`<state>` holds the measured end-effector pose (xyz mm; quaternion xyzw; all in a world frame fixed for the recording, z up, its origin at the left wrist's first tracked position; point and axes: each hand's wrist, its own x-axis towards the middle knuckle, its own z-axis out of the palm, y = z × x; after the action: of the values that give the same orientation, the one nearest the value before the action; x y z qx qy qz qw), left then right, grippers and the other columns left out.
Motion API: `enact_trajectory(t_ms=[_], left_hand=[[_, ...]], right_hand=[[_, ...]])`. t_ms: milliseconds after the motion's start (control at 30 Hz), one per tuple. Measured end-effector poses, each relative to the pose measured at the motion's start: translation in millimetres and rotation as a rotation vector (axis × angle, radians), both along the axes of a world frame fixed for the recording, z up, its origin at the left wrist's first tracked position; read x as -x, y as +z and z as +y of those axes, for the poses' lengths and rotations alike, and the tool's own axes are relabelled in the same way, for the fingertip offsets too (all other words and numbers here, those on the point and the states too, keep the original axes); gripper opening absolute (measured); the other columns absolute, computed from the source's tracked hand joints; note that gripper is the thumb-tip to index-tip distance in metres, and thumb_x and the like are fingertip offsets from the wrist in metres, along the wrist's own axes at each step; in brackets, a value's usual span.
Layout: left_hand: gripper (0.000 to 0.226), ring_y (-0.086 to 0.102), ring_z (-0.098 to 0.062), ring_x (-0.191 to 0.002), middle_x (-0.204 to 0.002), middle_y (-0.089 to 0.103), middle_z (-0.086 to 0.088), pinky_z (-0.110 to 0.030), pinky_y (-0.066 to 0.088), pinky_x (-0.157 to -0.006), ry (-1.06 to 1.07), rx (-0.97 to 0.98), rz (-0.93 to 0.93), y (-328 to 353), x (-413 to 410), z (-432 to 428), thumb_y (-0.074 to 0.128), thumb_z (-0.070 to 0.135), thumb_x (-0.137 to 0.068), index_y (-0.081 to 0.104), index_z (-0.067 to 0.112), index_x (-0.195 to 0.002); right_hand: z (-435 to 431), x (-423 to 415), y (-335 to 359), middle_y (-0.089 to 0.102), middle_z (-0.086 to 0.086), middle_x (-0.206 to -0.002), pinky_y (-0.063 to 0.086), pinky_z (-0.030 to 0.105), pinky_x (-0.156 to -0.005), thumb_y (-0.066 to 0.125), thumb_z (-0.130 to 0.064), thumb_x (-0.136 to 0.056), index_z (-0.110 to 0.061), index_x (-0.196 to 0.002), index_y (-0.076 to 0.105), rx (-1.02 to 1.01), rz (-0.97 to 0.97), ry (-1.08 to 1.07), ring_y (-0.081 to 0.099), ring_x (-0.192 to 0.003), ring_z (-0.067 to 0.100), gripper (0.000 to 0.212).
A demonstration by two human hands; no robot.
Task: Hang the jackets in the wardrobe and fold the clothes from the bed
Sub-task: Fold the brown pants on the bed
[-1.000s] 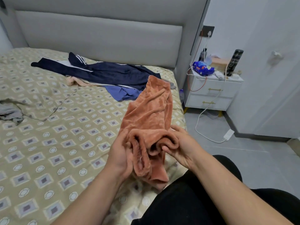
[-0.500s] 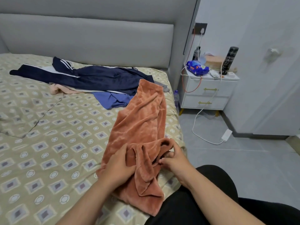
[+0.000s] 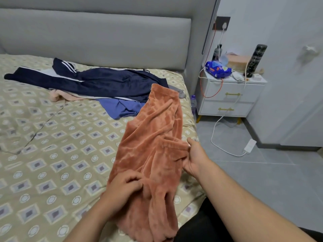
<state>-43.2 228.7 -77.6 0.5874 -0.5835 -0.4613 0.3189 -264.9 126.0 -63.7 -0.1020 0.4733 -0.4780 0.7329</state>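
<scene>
We have the fleece (image 3: 153, 137) flatter than before, along the near right edge of the bed (image 3: 52, 154). Our left hand (image 3: 122, 189), fingers curled, pinches a near fold. Our right hand (image 3: 195, 158) has shifted right, pinching the edge. The navy jacket (image 3: 104, 82) lies farther back. Print on the blue pack (image 3: 218, 69) is too small to read.

Head-worn wide-angle view, facing forward and down across patterned beige bedspread (image 3: 57, 154) toward grey padded headboard (image 3: 104, 42), close above orange plush garment (image 3: 153, 137).
</scene>
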Motion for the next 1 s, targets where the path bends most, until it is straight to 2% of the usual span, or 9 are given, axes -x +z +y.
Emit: enact_trajectory(t_ms=[100,167,233,367,467,567,667,800,1000], left_hand=[[0.012,0.06,0.003,-0.091,-0.096,0.068,0.014,-0.026,0.047,-0.086,0.039,0.04,-0.304,-4,6,-22,0.063,0.041,-0.088,0.072,0.033,-0.091],[0.038,0.059,-0.007,-0.097,-0.105,0.061,0.012,-0.032,0.048,-0.086,-0.062,-0.076,-0.617,-12,8,-32,0.062,0.059,-0.079,0.065,0.031,-0.103],[0.058,0.056,-0.015,-0.102,-0.109,0.054,0.008,-0.033,0.046,-0.083,-0.091,-0.167,-0.773,-20,8,-36,0.061,0.072,-0.068,0.057,0.031,-0.108],[0.039,0.062,-0.012,-0.081,-0.09,0.066,0.007,-0.035,0.049,-0.071,0.007,-0.205,-0.524,-27,7,-39,0.07,0.057,-0.072,0.06,0.023,-0.09],[0.02,0.068,-0.017,-0.077,-0.077,0.073,0.001,-0.035,0.051,-0.072,0.337,-0.133,-0.144,-25,-1,-39,0.07,0.03,-0.089,0.072,0.016,-0.074],[0.026,0.066,-0.021,-0.076,-0.074,0.07,-0.001,-0.032,0.046,-0.066,0.418,-0.187,-0.188,-30,-11,-40,0.063,0.024,-0.092,0.068,0.014,-0.069],[0.024,0.058,-0.021,-0.072,-0.07,0.062,-0.001,-0.032,0.04,-0.062,0.346,-0.305,-0.265,-30,-10,-43,0.058,0.01,-0.085,0.056,0.014,-0.061],[0.009,0.064,-0.018,-0.082,-0.083,0.069,0.005,-0.036,0.049,-0.075,0.27,-0.226,-0.187,-20,-7,-61,0.061,0.027,-0.081,0.066,0.022,-0.076],[0.055,0.07,-0.008,-0.091,-0.098,0.074,0.014,-0.033,0.053,-0.086,0.122,-0.246,-0.127,-26,11,-100,0.073,0.07,-0.064,0.072,0.031,-0.104]], right_hand=[[5,-1,-18,0.074,0.02,-0.088,0.055,0.05,-0.089,0.044,-0.046,-0.103,-0.005,-0.1,0.066,-0.013,0.147,0.022,0.07,-0.084,0.035,0.047],[16,1,-40,0.076,0.012,-0.099,0.055,0.05,-0.093,0.058,-0.045,-0.096,-0.014,-0.112,0.069,-0.026,0.297,0.181,0.073,-0.094,0.031,0.037],[29,2,-58,0.077,0.006,-0.102,0.055,0.048,-0.095,0.071,-0.037,-0.088,-0.019,-0.118,0.068,0.005,0.412,0.304,0.073,-0.098,0.027,0.035],[29,-5,-60,0.077,-0.001,-0.101,0.056,0.046,-0.094,0.071,-0.017,-0.088,-0.021,-0.114,0.068,0.218,0.608,0.352,0.073,-0.096,0.02,0.026],[13,-9,-60,0.077,0.006,-0.101,0.056,0.051,-0.092,0.06,-0.015,-0.096,-0.019,-0.11,0.069,0.168,0.457,0.175,0.073,-0.096,0.027,0.016],[7,-9,-65,0.076,0.014,-0.1,0.057,0.053,-0.088,0.048,-0.013,-0.104,-0.011,-0.115,0.064,0.037,0.307,0.111,0.074,-0.091,0.031,0.02],[13,-9,-71,0.076,0.016,-0.095,0.061,0.044,-0.07,0.052,-0.011,-0.101,-0.008,-0.117,0.061,-0.006,0.329,0.201,0.073,-0.079,0.029,0.019],[11,-7,-73,0.075,0.013,-0.103,0.052,0.063,-0.092,0.066,-0.02,-0.093,-0.02,-0.116,0.065,0.07,0.408,0.264,0.068,-0.1,0.042,0.023],[10,-6,-75,0.074,0.01,-0.112,0.053,0.053,-0.097,0.077,-0.025,-0.085,-0.017,-0.122,0.063,0.177,0.281,0.212,0.07,-0.105,0.03,0.04]])
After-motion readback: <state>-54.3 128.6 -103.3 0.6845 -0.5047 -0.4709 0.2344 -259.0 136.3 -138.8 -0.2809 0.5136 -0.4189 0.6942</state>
